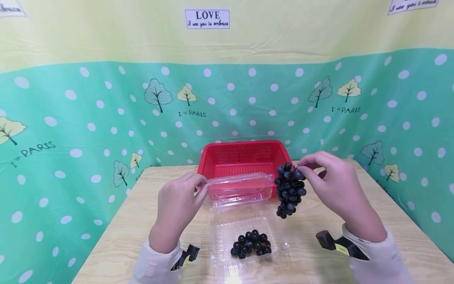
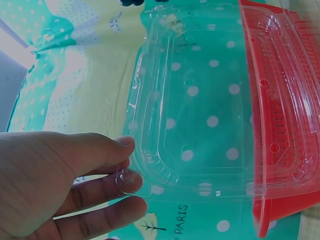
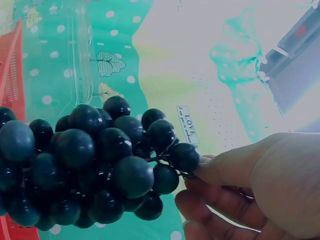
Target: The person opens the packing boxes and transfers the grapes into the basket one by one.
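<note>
At the corner tab of a clear plastic clamshell box's lid (image 1: 241,193), my left hand (image 1: 179,205) pinches with thumb and fingertips, holding the lid raised. The left wrist view shows the transparent lid (image 2: 150,150) beside the thumb. My right hand (image 1: 337,187) pinches the stem of a dark grape bunch (image 1: 290,191), which hangs above the table to the right of the box. In the right wrist view the grapes (image 3: 75,150) dangle from the fingertips. Another dark grape bunch (image 1: 251,245) lies in the box's base (image 1: 220,228).
A red plastic basket (image 1: 209,159) stands behind the box, partly seen through the lid. The wooden table (image 1: 131,236) backs onto a green dotted cloth (image 1: 106,126) with a yellow upper band. Each wrist wears a black strap-mounted device.
</note>
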{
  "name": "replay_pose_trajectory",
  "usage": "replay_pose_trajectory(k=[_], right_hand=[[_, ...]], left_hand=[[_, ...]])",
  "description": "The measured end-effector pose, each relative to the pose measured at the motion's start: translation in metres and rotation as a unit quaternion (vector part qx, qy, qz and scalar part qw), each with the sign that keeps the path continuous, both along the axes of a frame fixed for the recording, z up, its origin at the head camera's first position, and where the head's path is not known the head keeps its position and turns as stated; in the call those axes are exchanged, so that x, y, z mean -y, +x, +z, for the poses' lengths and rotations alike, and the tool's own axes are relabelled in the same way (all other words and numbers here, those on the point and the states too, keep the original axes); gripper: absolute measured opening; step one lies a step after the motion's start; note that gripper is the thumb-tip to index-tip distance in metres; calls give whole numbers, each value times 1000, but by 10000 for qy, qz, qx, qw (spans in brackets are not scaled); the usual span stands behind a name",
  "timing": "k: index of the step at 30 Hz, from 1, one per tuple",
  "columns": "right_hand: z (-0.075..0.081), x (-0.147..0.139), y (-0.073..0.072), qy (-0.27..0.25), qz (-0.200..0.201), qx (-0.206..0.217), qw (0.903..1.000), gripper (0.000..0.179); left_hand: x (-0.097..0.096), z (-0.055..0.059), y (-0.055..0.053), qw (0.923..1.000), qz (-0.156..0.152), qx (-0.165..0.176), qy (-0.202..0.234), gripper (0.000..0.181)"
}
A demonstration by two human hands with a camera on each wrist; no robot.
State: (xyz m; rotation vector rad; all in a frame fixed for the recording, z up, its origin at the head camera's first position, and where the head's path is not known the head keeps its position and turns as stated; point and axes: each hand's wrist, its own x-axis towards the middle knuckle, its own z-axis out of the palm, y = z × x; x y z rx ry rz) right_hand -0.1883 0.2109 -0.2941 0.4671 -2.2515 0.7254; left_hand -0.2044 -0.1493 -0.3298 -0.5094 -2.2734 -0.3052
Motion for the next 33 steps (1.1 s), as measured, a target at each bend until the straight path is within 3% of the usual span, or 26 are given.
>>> replay_pose_trajectory(k=[11, 33], right_hand=[[2, 4, -5, -100, -87, -114, 9998, 14], [27, 8, -12, 253, -137, -160, 9995, 11]], left_hand=[[0, 1, 0, 10000, 20, 51, 0, 11], [0, 2, 1, 10000, -40, 1, 15, 8]])
